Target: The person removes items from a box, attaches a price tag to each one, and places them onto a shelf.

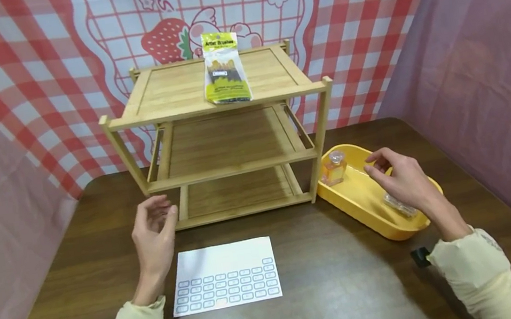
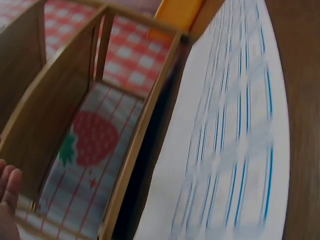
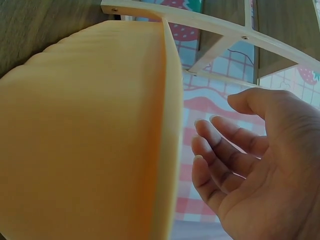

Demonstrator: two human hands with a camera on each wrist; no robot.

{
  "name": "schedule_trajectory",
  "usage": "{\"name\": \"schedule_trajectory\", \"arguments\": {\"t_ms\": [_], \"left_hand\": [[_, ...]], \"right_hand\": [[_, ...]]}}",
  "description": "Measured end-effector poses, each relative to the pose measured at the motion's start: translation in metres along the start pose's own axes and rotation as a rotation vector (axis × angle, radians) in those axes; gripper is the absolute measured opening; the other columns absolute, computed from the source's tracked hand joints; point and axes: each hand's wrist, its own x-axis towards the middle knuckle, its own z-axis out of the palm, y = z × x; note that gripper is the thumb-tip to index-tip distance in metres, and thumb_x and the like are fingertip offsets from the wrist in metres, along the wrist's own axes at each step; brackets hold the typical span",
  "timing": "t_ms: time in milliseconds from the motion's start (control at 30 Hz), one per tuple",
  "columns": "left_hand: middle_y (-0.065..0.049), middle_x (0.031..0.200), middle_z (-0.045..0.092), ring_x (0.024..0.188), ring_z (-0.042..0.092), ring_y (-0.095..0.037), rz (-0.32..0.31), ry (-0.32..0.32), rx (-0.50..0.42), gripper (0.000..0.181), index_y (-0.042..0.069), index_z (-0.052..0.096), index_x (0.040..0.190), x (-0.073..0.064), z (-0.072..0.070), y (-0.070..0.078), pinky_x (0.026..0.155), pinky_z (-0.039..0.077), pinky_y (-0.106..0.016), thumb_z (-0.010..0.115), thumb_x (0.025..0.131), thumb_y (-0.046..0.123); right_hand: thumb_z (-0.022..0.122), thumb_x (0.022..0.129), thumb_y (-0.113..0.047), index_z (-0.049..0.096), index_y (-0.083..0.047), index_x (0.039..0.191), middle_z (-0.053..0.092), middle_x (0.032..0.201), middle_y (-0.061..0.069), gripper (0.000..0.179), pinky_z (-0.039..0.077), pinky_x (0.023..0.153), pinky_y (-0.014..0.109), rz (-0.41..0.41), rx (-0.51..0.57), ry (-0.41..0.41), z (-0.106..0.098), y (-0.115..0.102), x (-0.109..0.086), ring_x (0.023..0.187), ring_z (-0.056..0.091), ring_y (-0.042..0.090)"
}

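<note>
My left hand (image 1: 154, 237) hovers over the table by the front left corner of a wooden shelf (image 1: 228, 173), its fingers loosely bent around nothing. Just right of it lies a white sheet (image 1: 222, 258) printed with rows of small blue boxes. Above the yellow tray (image 1: 360, 205) is my right hand (image 1: 403, 177), which holds nothing; the right wrist view shows its fingers relaxed beside the tray's rim. Inside the tray, an orange perfume bottle (image 1: 334, 169) stands at the far left end. A clear glass-like item (image 1: 400, 205) lies at the near end, partly hidden by my right hand.
On the shelf's top tier lies a yellow-green packet of artist brushes (image 1: 225, 69). The shelf has three tiers, with posts at its corners. A red checked cloth (image 1: 355, 33) hangs behind, and pink cloth (image 1: 472, 71) borders the brown table (image 1: 329, 279).
</note>
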Motion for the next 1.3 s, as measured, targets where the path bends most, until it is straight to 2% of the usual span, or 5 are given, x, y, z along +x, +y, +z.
{"name": "schedule_trajectory", "arguments": {"t_ms": [333,467,700,1033,1300], "left_hand": [[-0.025,0.117,0.064,0.103,0.064,-0.028,-0.143,-0.324,-0.113,0.031,-0.009,0.061,0.123,-0.021,0.061,0.02,0.088,0.058,-0.028,0.071,0.094,-0.005],[-0.027,0.119,0.064,0.104,0.065,-0.033,-0.191,-0.391,-0.153,0.033,-0.007,0.062,0.123,-0.03,0.084,0.023,0.09,0.059,-0.035,0.073,0.093,-0.003],[-0.031,0.122,0.061,0.103,0.067,-0.037,-0.321,-0.482,-0.295,0.032,-0.01,0.06,0.125,-0.045,0.117,0.031,0.088,0.059,-0.031,0.07,0.095,-0.003],[-0.025,0.116,0.064,0.101,0.068,-0.043,-0.516,-0.543,-0.492,0.033,-0.015,0.057,0.127,-0.065,0.162,0.038,0.087,0.06,-0.037,0.066,0.097,-0.005],[-0.017,0.105,0.068,0.09,0.068,-0.018,-0.702,-0.408,-0.67,0.034,-0.021,0.053,0.128,-0.071,0.195,0.039,0.085,0.06,-0.03,0.063,0.097,-0.01]], "right_hand": [[0.065,0.103,-0.017,0.064,0.002,0.116,0.066,0.093,0.012,0.023,0.045,0.066,0.02,-0.001,-0.004,-0.044,0.001,0.001,0.008,0.083,0.06,0.027],[0.067,0.101,-0.014,0.064,0.003,0.117,0.067,0.092,0.011,0.023,0.045,0.065,0.021,-0.006,0.006,-0.062,0.003,0.003,0.011,0.085,0.061,0.027],[0.068,0.101,-0.015,0.062,0.004,0.118,0.067,0.095,0.013,0.026,0.047,0.067,0.024,0.026,-0.001,-0.105,0.003,0.005,0.014,0.09,0.062,0.029],[0.067,0.101,-0.016,0.062,0.006,0.118,0.067,0.095,0.013,0.029,0.048,0.069,0.029,0.033,0.001,-0.146,0.009,0.009,0.021,0.092,0.063,0.03],[0.068,0.101,-0.016,0.061,0.007,0.118,0.068,0.096,0.014,0.03,0.05,0.071,0.035,0.03,-0.008,-0.177,0.012,0.009,0.027,0.092,0.064,0.031]]}}
